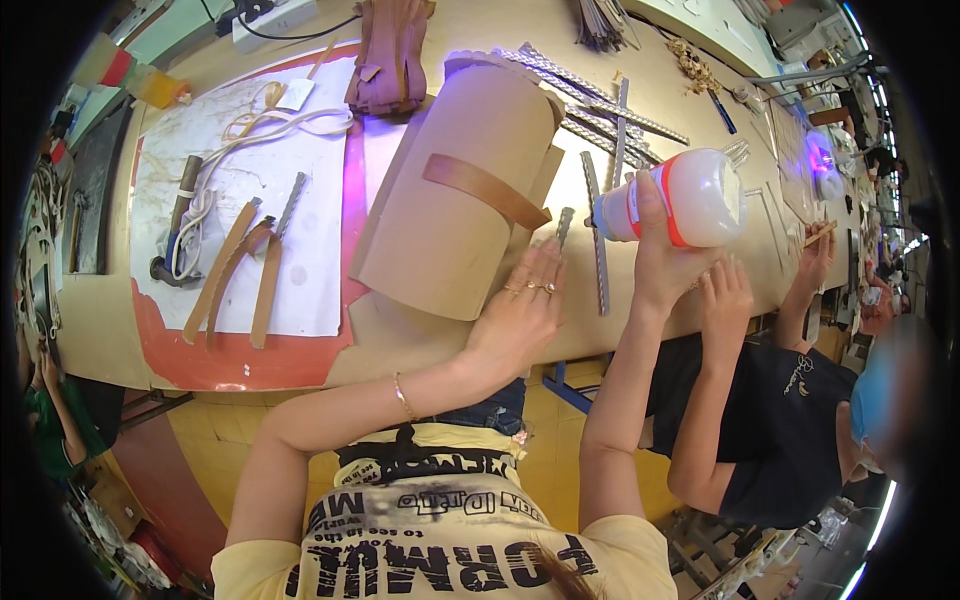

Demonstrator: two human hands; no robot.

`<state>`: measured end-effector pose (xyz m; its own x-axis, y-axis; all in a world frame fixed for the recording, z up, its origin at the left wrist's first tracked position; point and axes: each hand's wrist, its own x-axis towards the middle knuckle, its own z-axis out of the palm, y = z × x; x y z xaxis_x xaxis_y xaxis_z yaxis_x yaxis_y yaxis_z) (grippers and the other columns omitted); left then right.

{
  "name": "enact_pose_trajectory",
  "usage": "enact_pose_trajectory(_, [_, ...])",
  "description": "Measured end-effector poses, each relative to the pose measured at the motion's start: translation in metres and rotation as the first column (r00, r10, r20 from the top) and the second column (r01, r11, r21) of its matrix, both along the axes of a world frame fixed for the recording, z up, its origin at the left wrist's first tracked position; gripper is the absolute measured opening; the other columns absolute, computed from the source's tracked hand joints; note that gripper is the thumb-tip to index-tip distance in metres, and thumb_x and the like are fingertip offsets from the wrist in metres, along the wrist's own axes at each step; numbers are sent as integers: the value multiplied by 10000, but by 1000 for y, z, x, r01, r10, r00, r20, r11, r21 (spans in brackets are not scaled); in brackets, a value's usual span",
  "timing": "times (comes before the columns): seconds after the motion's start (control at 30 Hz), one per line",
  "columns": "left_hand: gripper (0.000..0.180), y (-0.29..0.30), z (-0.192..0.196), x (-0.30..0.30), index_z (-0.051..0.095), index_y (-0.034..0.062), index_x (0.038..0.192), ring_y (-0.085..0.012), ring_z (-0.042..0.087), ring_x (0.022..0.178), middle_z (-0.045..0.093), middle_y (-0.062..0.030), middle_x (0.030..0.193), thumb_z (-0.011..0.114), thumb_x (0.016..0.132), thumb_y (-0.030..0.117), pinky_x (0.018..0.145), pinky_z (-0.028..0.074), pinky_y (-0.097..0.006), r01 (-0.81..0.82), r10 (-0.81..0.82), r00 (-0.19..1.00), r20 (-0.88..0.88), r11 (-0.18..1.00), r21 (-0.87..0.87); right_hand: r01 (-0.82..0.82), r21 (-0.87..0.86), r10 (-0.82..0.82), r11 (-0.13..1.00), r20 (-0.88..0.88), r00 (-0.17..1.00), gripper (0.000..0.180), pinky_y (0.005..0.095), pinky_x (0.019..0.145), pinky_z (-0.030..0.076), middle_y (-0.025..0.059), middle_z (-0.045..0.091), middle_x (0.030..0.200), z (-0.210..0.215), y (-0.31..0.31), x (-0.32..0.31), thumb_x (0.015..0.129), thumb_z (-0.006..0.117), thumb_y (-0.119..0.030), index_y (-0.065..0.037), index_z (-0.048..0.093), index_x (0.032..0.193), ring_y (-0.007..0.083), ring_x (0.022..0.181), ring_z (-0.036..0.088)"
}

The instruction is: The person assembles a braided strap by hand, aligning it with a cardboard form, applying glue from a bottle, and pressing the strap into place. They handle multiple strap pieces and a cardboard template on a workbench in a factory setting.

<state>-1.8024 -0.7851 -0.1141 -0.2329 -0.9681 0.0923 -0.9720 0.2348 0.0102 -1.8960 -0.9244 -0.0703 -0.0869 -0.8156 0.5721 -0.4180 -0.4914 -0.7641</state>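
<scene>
My right hand [655,255] is wrapped around a squeeze bottle [715,200] of whitish fluid with a red band. The bottle is tipped sideways, its nozzle end pointing left above the table. My left hand [520,310] lies flat, fingers stretched, against the side of a large tan paper-covered roll [450,190]. Just beyond its fingertips is the end of a short grey braided strip [565,228]; whether they touch it is unclear. A brown leather strap [485,190] lies across the roll. Two more grey strips [597,260] rest on the table between my hands.
Braided cords [600,110] lie behind the roll. To the left, brown straps [235,265], a hammer [183,205] and a white cable [215,165] rest on white paper [310,230]. A brown bundle [388,55] is at the back. A co-worker [770,430] sits close on the right.
</scene>
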Motion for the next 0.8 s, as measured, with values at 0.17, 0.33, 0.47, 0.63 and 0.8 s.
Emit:
enact_pose_trajectory(0.17, [618,6,-6,6,478,11,1362,-307,311,1398,433,-181,1438,563,900,413,1176,127,-503,98,-96,988,-124,995,8,-56,11,56,998,-32,998,606,314,786,525,108,676,952,-3,5,1,644,909,-270,41,598,1060,191,835,667])
enact_pose_trajectory(0.33, [622,6,-5,5,459,12,1375,-300,286,1409,389,-176,1468,543,915,421,1177,114,-505,95,-89,988,-128,995,38,-61,-81,54,995,-93,994,563,315,793,524,107,684,940,-5,-1,-2,665,896,-238,42,604,1056,189,839,672])
enact_pose_trajectory(0.47, [610,6,-4,6,463,7,1367,-298,290,1405,392,-178,1464,530,924,419,1174,135,-502,108,-103,987,-127,994,32,-79,-99,64,992,-143,988,546,317,800,520,103,694,928,-5,-2,-4,671,891,-221,45,611,1056,188,838,675])
enact_pose_trajectory(0.63, [601,5,-2,5,473,-1,1353,-293,322,1386,404,-178,1451,520,929,422,1170,154,-501,110,-108,992,-59,993,35,-83,-99,70,992,-131,989,540,316,798,517,105,697,921,-10,-1,1,677,885,-217,51,613,1059,188,840,675])
enact_pose_trajectory(0.8, [599,4,0,4,478,-4,1348,-289,346,1370,417,-179,1440,506,934,428,1172,151,-500,106,-106,994,14,994,19,-68,-98,57,993,-116,992,542,325,800,516,124,685,946,-12,-2,1,695,874,-212,63,597,1071,196,849,670])
